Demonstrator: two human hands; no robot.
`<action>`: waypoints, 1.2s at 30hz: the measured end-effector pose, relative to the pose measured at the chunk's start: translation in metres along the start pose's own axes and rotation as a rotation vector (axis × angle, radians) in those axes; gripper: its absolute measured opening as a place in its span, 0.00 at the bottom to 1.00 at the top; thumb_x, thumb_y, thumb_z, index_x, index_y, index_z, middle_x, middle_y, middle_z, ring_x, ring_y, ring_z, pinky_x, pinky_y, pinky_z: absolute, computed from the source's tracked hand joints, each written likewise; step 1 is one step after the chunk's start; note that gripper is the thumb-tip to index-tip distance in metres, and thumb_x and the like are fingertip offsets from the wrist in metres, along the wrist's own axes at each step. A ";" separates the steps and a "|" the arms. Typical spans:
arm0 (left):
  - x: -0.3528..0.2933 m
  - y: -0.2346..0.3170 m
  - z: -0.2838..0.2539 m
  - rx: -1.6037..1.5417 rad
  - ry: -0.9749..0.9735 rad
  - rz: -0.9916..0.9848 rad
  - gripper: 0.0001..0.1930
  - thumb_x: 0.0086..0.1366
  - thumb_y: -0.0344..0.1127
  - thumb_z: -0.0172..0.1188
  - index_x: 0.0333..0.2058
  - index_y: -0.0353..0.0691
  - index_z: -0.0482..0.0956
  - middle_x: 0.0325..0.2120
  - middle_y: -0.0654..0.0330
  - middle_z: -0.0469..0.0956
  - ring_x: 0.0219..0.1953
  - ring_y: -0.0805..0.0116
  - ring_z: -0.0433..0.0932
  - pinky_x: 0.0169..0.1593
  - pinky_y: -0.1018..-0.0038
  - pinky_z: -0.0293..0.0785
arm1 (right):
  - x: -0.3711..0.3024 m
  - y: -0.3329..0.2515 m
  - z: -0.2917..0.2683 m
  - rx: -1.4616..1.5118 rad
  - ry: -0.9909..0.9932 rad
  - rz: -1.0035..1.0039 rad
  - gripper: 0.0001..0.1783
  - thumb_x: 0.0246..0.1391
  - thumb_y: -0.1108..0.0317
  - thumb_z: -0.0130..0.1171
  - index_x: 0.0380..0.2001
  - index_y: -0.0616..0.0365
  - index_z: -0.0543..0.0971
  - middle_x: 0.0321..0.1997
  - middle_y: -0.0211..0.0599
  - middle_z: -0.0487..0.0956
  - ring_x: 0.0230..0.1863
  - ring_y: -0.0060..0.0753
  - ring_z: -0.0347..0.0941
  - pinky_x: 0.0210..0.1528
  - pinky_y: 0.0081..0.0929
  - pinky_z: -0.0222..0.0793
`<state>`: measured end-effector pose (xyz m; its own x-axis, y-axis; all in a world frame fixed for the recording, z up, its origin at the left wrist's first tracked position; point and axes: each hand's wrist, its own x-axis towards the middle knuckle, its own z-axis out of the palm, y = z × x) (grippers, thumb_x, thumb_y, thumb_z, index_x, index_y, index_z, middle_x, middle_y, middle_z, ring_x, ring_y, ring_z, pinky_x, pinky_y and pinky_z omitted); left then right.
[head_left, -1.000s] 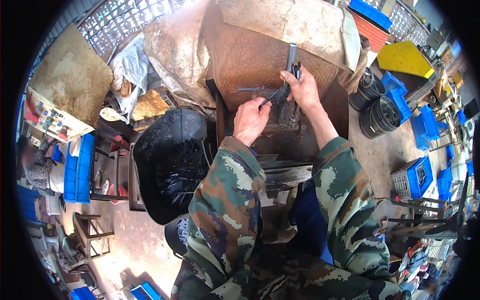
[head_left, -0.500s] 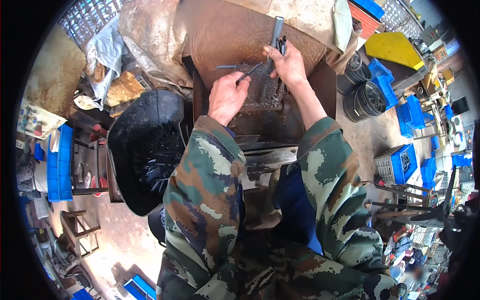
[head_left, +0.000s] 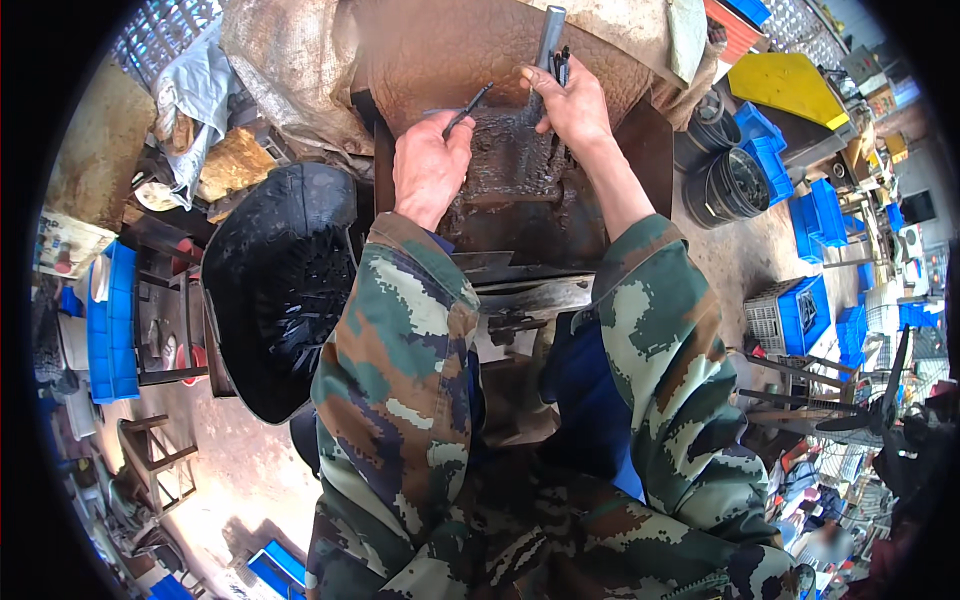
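My left hand (head_left: pixel 428 170) is closed, pinching a thin dark metal rod (head_left: pixel 467 110) that tilts up to the right. My right hand (head_left: pixel 577 108) is wrapped round a thick grey metal bar (head_left: pixel 550 38) that stands nearly upright. Several short dark rods (head_left: pixel 561 66) stick up from the same grip. Between and below the hands lies a rough, dark, grimy metal block (head_left: pixel 510 165). The bar's lower end reaches down toward this block; I cannot tell whether they touch.
A black tub (head_left: pixel 285 290) with dark slender pieces stands at my left. Behind the block rises a brown, stained sheet (head_left: pixel 430 60). Black buckets (head_left: pixel 730 190) and blue crates (head_left: pixel 800 315) stand on the right. A wooden stool (head_left: pixel 157 460) is at the lower left.
My left hand has moved left and slightly away from me with the rod, further from my right hand. My right hand keeps its grip on the bar. The whole view has shifted a little.
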<state>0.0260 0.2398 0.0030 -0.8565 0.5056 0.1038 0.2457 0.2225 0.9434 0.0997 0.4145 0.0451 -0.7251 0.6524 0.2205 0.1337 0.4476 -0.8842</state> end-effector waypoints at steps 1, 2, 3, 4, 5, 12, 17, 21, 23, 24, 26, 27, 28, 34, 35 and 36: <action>0.000 0.001 0.000 0.000 -0.002 -0.001 0.15 0.65 0.43 0.59 0.43 0.41 0.83 0.25 0.49 0.81 0.32 0.52 0.82 0.40 0.62 0.75 | 0.000 0.000 -0.001 -0.001 0.001 0.002 0.20 0.59 0.55 0.63 0.44 0.61 0.76 0.34 0.35 0.84 0.15 0.27 0.74 0.24 0.29 0.74; 0.000 0.002 0.000 0.025 0.004 0.010 0.15 0.65 0.43 0.59 0.43 0.40 0.83 0.25 0.49 0.81 0.32 0.53 0.81 0.40 0.62 0.75 | 0.000 0.001 -0.002 -0.006 0.001 0.000 0.21 0.59 0.55 0.63 0.44 0.61 0.76 0.35 0.35 0.84 0.15 0.26 0.74 0.24 0.28 0.74; 0.000 0.002 -0.001 0.052 0.014 0.021 0.15 0.65 0.43 0.59 0.43 0.40 0.83 0.25 0.50 0.81 0.32 0.54 0.81 0.40 0.62 0.74 | 0.000 0.001 -0.001 -0.008 0.000 -0.004 0.21 0.59 0.54 0.63 0.44 0.61 0.76 0.35 0.35 0.84 0.15 0.26 0.74 0.24 0.28 0.73; 0.001 0.000 -0.001 0.053 0.014 0.020 0.15 0.65 0.43 0.59 0.43 0.40 0.83 0.25 0.50 0.81 0.32 0.54 0.81 0.40 0.62 0.74 | 0.000 0.001 0.000 -0.008 -0.001 -0.003 0.21 0.59 0.54 0.63 0.44 0.61 0.76 0.35 0.35 0.84 0.15 0.26 0.74 0.24 0.28 0.73; 0.002 -0.003 0.000 0.062 0.023 0.041 0.15 0.65 0.43 0.59 0.43 0.40 0.83 0.25 0.49 0.81 0.32 0.53 0.81 0.40 0.63 0.74 | 0.001 0.001 0.001 0.002 -0.002 -0.004 0.21 0.59 0.54 0.63 0.44 0.61 0.76 0.35 0.35 0.84 0.15 0.26 0.74 0.24 0.28 0.73; 0.001 0.001 -0.001 0.074 0.022 0.039 0.15 0.65 0.43 0.60 0.43 0.39 0.83 0.27 0.48 0.81 0.33 0.52 0.81 0.42 0.62 0.74 | 0.002 0.003 0.001 0.009 -0.008 -0.014 0.21 0.60 0.55 0.63 0.45 0.61 0.76 0.34 0.35 0.84 0.14 0.25 0.73 0.24 0.28 0.73; 0.001 0.002 -0.002 0.079 0.017 0.055 0.15 0.65 0.43 0.59 0.43 0.39 0.83 0.27 0.48 0.81 0.32 0.51 0.81 0.42 0.62 0.74 | 0.003 0.005 0.002 0.012 -0.007 -0.018 0.21 0.60 0.54 0.63 0.45 0.61 0.75 0.34 0.35 0.84 0.14 0.26 0.73 0.24 0.28 0.73; 0.000 0.003 -0.002 0.065 0.009 0.047 0.15 0.65 0.43 0.59 0.43 0.38 0.83 0.26 0.48 0.81 0.32 0.52 0.81 0.41 0.63 0.74 | 0.003 0.006 0.002 0.000 -0.007 -0.024 0.21 0.59 0.53 0.63 0.44 0.61 0.75 0.34 0.34 0.84 0.14 0.26 0.73 0.25 0.29 0.73; -0.001 0.006 -0.001 0.064 -0.001 0.043 0.15 0.66 0.43 0.59 0.43 0.38 0.83 0.26 0.48 0.81 0.32 0.52 0.81 0.41 0.63 0.74 | 0.004 0.008 0.000 -0.008 -0.007 -0.022 0.21 0.59 0.53 0.63 0.44 0.61 0.75 0.33 0.34 0.84 0.14 0.26 0.73 0.26 0.29 0.73; -0.002 0.007 -0.002 0.066 -0.007 0.039 0.15 0.66 0.43 0.58 0.43 0.39 0.83 0.26 0.49 0.81 0.32 0.53 0.81 0.41 0.63 0.74 | 0.004 0.008 0.001 -0.012 -0.009 -0.022 0.22 0.59 0.53 0.63 0.44 0.61 0.75 0.33 0.34 0.84 0.14 0.26 0.74 0.26 0.29 0.74; -0.002 0.007 -0.003 0.062 -0.008 0.035 0.15 0.66 0.43 0.58 0.43 0.39 0.83 0.26 0.49 0.81 0.32 0.53 0.81 0.41 0.63 0.74 | 0.004 0.009 0.002 -0.015 -0.009 -0.024 0.22 0.59 0.52 0.62 0.44 0.61 0.75 0.33 0.34 0.84 0.14 0.26 0.74 0.26 0.29 0.74; -0.001 0.006 -0.003 0.059 -0.009 0.031 0.15 0.66 0.43 0.58 0.43 0.39 0.83 0.26 0.49 0.81 0.32 0.53 0.81 0.41 0.63 0.74 | 0.004 0.008 0.002 -0.017 -0.009 -0.026 0.22 0.59 0.52 0.62 0.44 0.60 0.76 0.33 0.34 0.84 0.14 0.26 0.74 0.25 0.29 0.74; -0.001 0.005 -0.003 0.059 -0.008 0.030 0.15 0.66 0.43 0.58 0.43 0.39 0.83 0.26 0.49 0.81 0.32 0.53 0.81 0.41 0.63 0.74 | 0.004 0.007 0.003 -0.017 -0.010 -0.026 0.22 0.59 0.52 0.62 0.44 0.60 0.76 0.33 0.34 0.84 0.14 0.26 0.74 0.25 0.29 0.74; -0.001 0.006 -0.002 0.088 -0.001 0.037 0.15 0.65 0.43 0.59 0.43 0.40 0.83 0.26 0.49 0.81 0.33 0.52 0.81 0.41 0.62 0.74 | 0.002 0.005 0.001 -0.009 -0.010 -0.022 0.21 0.59 0.53 0.63 0.44 0.60 0.76 0.33 0.33 0.84 0.14 0.26 0.74 0.24 0.29 0.73; -0.001 0.006 -0.002 0.086 -0.004 0.036 0.15 0.65 0.43 0.59 0.43 0.40 0.83 0.27 0.48 0.81 0.33 0.52 0.81 0.42 0.62 0.74 | 0.002 0.004 0.001 -0.013 -0.010 -0.021 0.21 0.59 0.53 0.63 0.44 0.60 0.76 0.33 0.33 0.84 0.14 0.26 0.74 0.24 0.29 0.73; 0.000 0.004 -0.002 0.084 -0.005 0.035 0.15 0.65 0.43 0.59 0.44 0.40 0.83 0.28 0.48 0.81 0.34 0.51 0.81 0.42 0.62 0.74 | 0.001 0.004 0.002 -0.016 -0.011 -0.020 0.21 0.59 0.53 0.63 0.44 0.60 0.76 0.33 0.33 0.84 0.14 0.26 0.74 0.24 0.29 0.73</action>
<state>0.0259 0.2387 0.0079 -0.8443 0.5187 0.1344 0.3130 0.2739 0.9094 0.0983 0.4162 0.0413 -0.7351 0.6363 0.2339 0.1296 0.4706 -0.8728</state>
